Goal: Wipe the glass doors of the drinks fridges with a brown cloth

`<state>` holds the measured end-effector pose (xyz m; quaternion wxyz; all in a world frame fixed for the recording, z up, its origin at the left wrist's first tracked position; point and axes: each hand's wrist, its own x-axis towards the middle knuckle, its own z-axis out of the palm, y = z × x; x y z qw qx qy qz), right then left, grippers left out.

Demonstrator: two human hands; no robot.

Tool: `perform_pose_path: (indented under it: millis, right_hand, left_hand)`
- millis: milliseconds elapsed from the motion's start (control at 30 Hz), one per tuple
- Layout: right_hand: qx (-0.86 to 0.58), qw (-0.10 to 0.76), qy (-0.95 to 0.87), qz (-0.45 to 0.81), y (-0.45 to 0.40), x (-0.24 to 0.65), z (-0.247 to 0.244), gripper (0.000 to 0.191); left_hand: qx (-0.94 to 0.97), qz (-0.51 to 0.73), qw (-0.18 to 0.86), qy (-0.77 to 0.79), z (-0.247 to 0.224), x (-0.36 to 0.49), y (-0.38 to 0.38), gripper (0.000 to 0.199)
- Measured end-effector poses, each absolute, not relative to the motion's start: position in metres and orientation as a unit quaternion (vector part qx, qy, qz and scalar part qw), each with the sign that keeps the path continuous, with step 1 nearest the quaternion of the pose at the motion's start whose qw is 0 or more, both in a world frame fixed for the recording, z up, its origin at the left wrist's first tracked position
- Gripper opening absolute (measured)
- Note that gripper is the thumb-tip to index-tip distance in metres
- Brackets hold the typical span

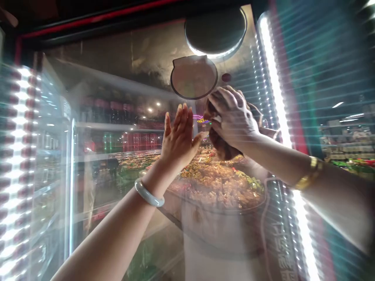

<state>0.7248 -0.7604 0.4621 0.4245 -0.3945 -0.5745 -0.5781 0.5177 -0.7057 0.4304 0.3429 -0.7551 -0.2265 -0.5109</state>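
My left hand (180, 138) lies flat against a glass pane (117, 93), fingers stretched and thumb out, with nothing in it. A pale bangle (149, 194) circles that wrist. To its right, my right hand (234, 115) presses a crumpled brown cloth (222, 146) against the same glass. The cloth shows below and left of the fingers; the rest is hidden under the palm. A gold bracelet (309, 173) sits on my right forearm. Just above the hands is a rounded pinkish patch (194, 77) with a dark outline, seemingly on the glass.
Bright light strips run along the left (20, 156) and right (274, 74) sides. A dark frame with a red line (102, 20) crosses the top. A large dark disc with a lit rim (215, 31) shows above. Heaped small packaged goods (222, 179) appear in the glass, probably reflected.
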Motion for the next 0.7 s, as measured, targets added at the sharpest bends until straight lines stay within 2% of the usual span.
perform_pose_path:
  millis: [100,300,400,533,600,700]
  right_hand:
    - [-0.401,0.448,-0.558,-0.572,-0.750,0.692,0.462,0.067]
    - [-0.367,0.333,-0.641,-0.586,-0.760,0.704,0.409,0.072]
    - [-0.375,0.384,-0.616,-0.577,-0.758,0.711,0.428,0.073]
    - [-0.400,0.462,-0.554,-0.565,-0.740,0.667,0.474,0.066]
    - [-0.402,0.454,-0.558,-0.566,-0.733,0.639,0.475,0.064]
    - [-0.366,0.393,-0.624,-0.568,-0.732,0.623,0.448,0.064]
  left_hand:
    - [-0.753,-0.516,0.323,-0.248,0.439,0.510,-0.705,0.088]
    - [-0.775,-0.520,0.282,-0.223,0.435,0.495,-0.701,0.094]
    - [-0.793,-0.519,0.243,-0.207,0.438,0.487,-0.701,0.098]
    - [-0.788,-0.523,0.239,-0.217,0.445,0.471,-0.698,0.103]
    - [-0.777,-0.533,0.242,-0.231,0.447,0.459,-0.694,0.099]
    - [-0.766,-0.542,0.243,-0.246,0.445,0.439,-0.685,0.091]
